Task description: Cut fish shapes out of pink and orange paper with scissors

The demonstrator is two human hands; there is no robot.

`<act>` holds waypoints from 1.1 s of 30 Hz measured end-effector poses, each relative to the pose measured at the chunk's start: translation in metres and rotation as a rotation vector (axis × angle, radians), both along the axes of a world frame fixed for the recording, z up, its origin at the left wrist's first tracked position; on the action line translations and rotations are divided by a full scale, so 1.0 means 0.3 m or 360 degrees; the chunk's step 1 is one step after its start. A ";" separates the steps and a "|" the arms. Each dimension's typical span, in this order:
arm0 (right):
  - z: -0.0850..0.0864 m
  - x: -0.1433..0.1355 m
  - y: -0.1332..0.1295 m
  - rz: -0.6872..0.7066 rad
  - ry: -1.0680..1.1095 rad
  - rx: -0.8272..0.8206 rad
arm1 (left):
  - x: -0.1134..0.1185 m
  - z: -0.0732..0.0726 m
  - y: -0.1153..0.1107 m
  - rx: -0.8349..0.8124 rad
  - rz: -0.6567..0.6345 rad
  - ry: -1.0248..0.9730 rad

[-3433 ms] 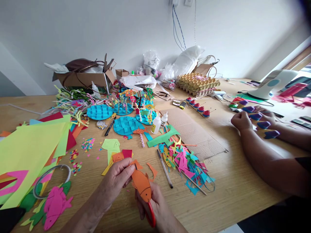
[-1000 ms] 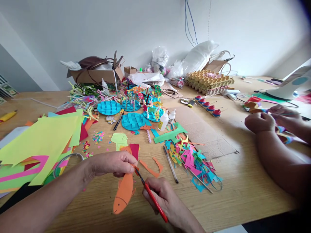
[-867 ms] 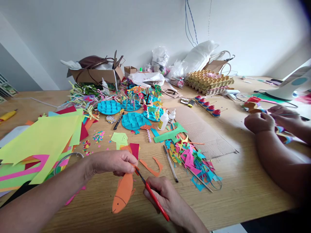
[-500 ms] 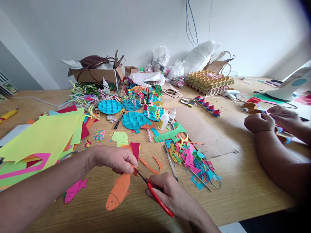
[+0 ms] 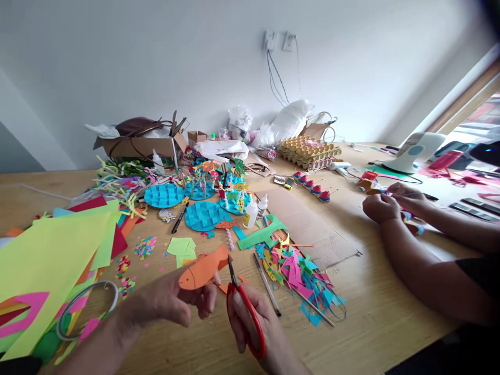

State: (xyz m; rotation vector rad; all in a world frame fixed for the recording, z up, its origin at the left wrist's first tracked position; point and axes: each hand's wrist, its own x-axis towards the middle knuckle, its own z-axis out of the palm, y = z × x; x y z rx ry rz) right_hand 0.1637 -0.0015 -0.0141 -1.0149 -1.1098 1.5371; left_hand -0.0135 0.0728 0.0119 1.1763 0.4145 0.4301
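Note:
My left hand (image 5: pixel 167 299) is turned, with the thumb apart and the other fingers curled behind an orange paper fish (image 5: pixel 201 271). The fish has a drawn eye and gill line; how the fingers grip it is partly hidden. My right hand (image 5: pixel 255 323) is closed around red-handled scissors (image 5: pixel 250 312), their dark blades pointing up beside the fish's tail. Orange paper strips lie on the table just behind the scissors. Left of the pen, a light green paper piece (image 5: pixel 182 247) bears a drawn outline.
Coloured paper sheets (image 5: pixel 66 260) and a tape roll (image 5: pixel 62 317) lie left. Blue discs (image 5: pixel 207 216), glue bottles (image 5: pixel 250 214), a silver pen (image 5: pixel 267 284), paper scraps (image 5: pixel 297 271) and cardboard (image 5: pixel 312 224) spread across the table. At right, another person's hands (image 5: pixel 385 205) work on a small craft.
My left hand has turned over, and the fish has swung up from hanging to lying nearly level. The scissors now point more upright. The view has shifted to the right.

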 end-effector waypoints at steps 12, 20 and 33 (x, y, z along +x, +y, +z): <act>0.007 -0.115 -0.004 0.0030 -0.0037 -0.0043 | 0.131 -0.001 -0.112 0.0299 0.1477 -0.0005; 0.004 -0.120 -0.008 0.0070 -0.0079 -0.0076 | 0.126 -0.005 -0.116 0.0248 0.1575 0.0030; -0.008 -0.090 -0.012 0.0069 -0.0166 0.0039 | 0.145 0.007 -0.123 0.0053 0.1480 -0.0038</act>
